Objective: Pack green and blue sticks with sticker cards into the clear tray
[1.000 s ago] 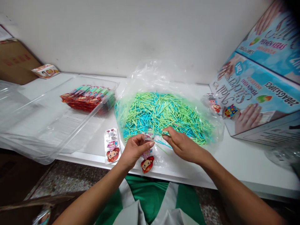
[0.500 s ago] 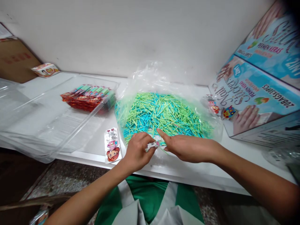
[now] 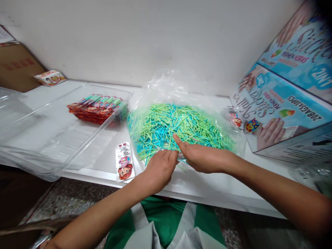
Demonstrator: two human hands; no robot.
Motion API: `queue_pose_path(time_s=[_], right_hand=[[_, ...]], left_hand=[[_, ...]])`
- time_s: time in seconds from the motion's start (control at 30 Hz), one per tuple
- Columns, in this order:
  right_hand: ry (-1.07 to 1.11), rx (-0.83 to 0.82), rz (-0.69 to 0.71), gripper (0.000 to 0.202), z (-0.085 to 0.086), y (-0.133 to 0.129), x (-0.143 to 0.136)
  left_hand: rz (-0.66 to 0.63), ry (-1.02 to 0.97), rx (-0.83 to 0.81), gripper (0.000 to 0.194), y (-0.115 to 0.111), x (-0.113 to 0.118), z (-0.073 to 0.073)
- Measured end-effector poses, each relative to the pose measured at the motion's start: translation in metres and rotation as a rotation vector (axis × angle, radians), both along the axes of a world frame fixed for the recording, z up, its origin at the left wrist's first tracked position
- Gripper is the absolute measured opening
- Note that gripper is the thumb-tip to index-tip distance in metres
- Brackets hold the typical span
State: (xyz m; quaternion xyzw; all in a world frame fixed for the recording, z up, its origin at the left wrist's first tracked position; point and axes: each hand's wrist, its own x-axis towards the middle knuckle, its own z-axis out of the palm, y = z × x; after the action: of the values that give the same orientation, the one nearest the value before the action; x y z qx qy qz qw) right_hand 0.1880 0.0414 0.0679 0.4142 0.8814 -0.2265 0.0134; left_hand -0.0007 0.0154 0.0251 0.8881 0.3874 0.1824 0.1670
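Note:
A large heap of thin green and blue sticks (image 3: 181, 124) lies in an open clear plastic bag (image 3: 166, 84) on the white table. At the heap's near edge, my left hand (image 3: 163, 169) is closed, its fingers bent around something mostly hidden. My right hand (image 3: 201, 155) meets it from the right, with the index finger stretched out over the sticks. A small piece of wrapping shows between the hands; what the right fingers hold is hidden. Left of the bag, a white packet with a red-haired cartoon figure (image 3: 125, 162) lies flat.
On the left, a clear plastic tray (image 3: 59, 155) holds stacked red packets (image 3: 98, 109). Printed blue boxes (image 3: 282, 103) stand at the right, with small packets (image 3: 234, 117) beside them. A cardboard box (image 3: 20, 67) and a small carton (image 3: 50, 78) are at the back left.
My left hand has moved slightly right and turned over, covering the small wrapped piece that showed in its fingers. My right hand has shifted a little up.

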Motion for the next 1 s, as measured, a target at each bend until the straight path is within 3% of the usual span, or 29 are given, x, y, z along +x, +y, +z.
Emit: queue_pose_path(time_s=[0.13, 0.27, 0.33, 0.4, 0.5, 0.67, 0.77, 0.87, 1.0], right_hand=[[0.04, -0.018, -0.053, 0.098, 0.004, -0.001, -0.001], [0.136, -0.164, 0.016, 0.103, 0.022, -0.001, -0.002], [0.209, -0.229, 0.047, 0.088, 0.031, 0.001, -0.003], [0.259, -0.182, -0.022, 0.066, 0.034, 0.002, -0.006], [0.212, -0.036, -0.189, 0.053, 0.024, 0.003, -0.016], [0.25, -0.027, -0.231, 0.046, 0.004, 0.006, -0.032], [0.495, -0.162, -0.387, 0.049, -0.005, 0.009, -0.028], [0.764, -0.373, -0.546, 0.048, -0.019, 0.005, -0.018], [0.908, -0.522, -0.588, 0.035, -0.04, -0.006, -0.007]], left_hand=[[-0.004, -0.133, -0.158, 0.016, -0.002, 0.002, 0.007], [-0.051, -0.295, -0.332, 0.014, -0.006, 0.002, 0.014], [-0.069, -0.381, -0.45, 0.017, -0.008, 0.003, 0.014], [-0.056, -0.453, -0.594, 0.022, -0.01, 0.005, 0.013], [-0.044, -0.554, -0.826, 0.03, -0.01, 0.009, 0.007], [0.0, -0.801, -1.03, 0.03, -0.008, 0.014, -0.005], [0.13, -0.934, -1.185, 0.031, -0.009, 0.012, -0.009], [0.239, -1.029, -1.241, 0.031, -0.008, 0.008, -0.011], [0.26, -1.051, -1.246, 0.032, -0.007, 0.006, -0.013]])
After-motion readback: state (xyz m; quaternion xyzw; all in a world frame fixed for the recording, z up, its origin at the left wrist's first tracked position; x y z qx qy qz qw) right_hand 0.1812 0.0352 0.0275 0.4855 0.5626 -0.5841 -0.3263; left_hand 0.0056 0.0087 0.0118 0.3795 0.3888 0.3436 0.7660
